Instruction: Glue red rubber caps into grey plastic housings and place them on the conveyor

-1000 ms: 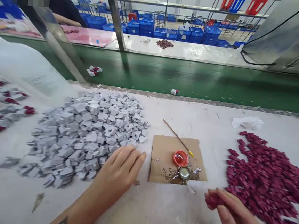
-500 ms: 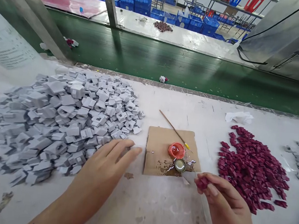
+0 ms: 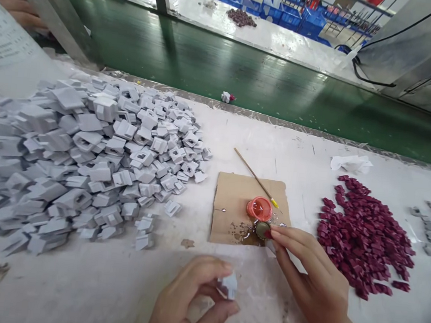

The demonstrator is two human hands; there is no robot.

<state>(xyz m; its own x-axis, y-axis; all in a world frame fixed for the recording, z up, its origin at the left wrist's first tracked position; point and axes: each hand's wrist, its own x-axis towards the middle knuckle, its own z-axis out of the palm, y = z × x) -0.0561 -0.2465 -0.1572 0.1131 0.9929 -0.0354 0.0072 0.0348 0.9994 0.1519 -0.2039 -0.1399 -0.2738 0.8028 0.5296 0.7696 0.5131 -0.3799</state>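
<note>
Low in the middle, my left hand (image 3: pixel 196 298) pinches a light grey plastic piece (image 3: pixel 229 285) between thumb and fingers. My right hand (image 3: pixel 309 275) is closed on a small maroon piece (image 3: pixel 268 234), mostly hidden by the fingertips, at the rim of a bottle cap (image 3: pixel 262 230). That cap lies on a cardboard sheet (image 3: pixel 231 190) wet with spilled liquid. Behind it stands a red-orange cup of liquid (image 3: pixel 259 208). A thin brown stick with a yellow tip (image 3: pixel 254 174) rests across the cardboard's far edge.
A large pile of grey pieces (image 3: pixel 102 156) covers the left side. Maroon pieces (image 3: pixel 363 240) are heaped at right, near a crumpled tissue (image 3: pixel 351 163). Beyond runs a green conveyor belt (image 3: pixel 194 54) with a small grey-and-maroon item (image 3: pixel 226 97). Another person's hand (image 3: pixel 16 1) shows at upper left.
My left hand has moved from the grey pile to the lower middle and now holds a grey piece. My right hand has brought the maroon piece left to the bottle cap.
</note>
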